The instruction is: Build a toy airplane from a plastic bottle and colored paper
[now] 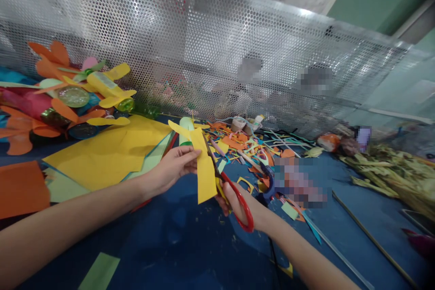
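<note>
Head view: the left hand (171,167) is pinching yellow paper (206,181) over the blue table (163,244), the right hand (238,204) gripping red-handled scissors (243,199) at its edge. I'm thinking its unsupported lower end is risking a flop, causing a crooked cut.

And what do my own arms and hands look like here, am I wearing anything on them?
Your left hand and right hand are ungloved. The left forearm and right forearm are bare, with no sleeve, watch or bracelet in view.
</note>
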A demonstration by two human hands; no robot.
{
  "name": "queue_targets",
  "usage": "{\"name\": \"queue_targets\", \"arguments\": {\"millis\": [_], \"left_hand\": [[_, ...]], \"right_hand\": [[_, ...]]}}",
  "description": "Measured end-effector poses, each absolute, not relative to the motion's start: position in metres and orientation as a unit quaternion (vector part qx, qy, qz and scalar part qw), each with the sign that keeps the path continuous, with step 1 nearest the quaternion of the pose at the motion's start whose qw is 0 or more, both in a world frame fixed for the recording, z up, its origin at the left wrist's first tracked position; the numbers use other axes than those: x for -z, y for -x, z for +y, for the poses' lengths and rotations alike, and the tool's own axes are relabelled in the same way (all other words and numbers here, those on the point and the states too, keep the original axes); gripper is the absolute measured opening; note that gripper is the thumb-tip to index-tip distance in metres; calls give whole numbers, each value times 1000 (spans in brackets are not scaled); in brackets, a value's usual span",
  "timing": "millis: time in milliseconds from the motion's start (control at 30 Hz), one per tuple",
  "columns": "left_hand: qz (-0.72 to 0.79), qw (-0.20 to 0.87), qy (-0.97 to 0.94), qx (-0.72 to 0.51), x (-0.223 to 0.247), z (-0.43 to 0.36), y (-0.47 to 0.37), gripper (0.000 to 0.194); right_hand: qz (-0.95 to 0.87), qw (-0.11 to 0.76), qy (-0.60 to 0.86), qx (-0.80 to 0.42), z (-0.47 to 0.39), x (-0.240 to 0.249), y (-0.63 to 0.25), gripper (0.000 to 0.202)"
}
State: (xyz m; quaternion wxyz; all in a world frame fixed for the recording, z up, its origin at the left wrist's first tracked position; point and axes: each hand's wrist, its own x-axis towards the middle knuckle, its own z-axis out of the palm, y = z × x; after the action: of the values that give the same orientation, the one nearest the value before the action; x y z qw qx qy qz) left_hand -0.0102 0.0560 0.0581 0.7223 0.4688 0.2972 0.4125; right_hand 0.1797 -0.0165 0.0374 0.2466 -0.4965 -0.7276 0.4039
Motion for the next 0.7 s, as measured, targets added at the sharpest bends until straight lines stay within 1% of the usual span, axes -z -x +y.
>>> {"name": "queue_targets", "arguments": {"millis": [100,267,467,700], "left_hand": [[297,724,-465,-413,-59,54,9,13],[298,696,-502,-419,-61,49,9,15],[301,673,-529,-420,-60,49,8,17],[301,666,-538,-419,-56,50,9,18]], "right_hand": [[-736,248,488,-399,-16,-38,-180,50],[-744,236,508,-364,-18,-41,-180,49],[-736,253,516,-359,-18,-41,-177,47],[-744,252,531,-317,-17,-45,-172,53]]}}
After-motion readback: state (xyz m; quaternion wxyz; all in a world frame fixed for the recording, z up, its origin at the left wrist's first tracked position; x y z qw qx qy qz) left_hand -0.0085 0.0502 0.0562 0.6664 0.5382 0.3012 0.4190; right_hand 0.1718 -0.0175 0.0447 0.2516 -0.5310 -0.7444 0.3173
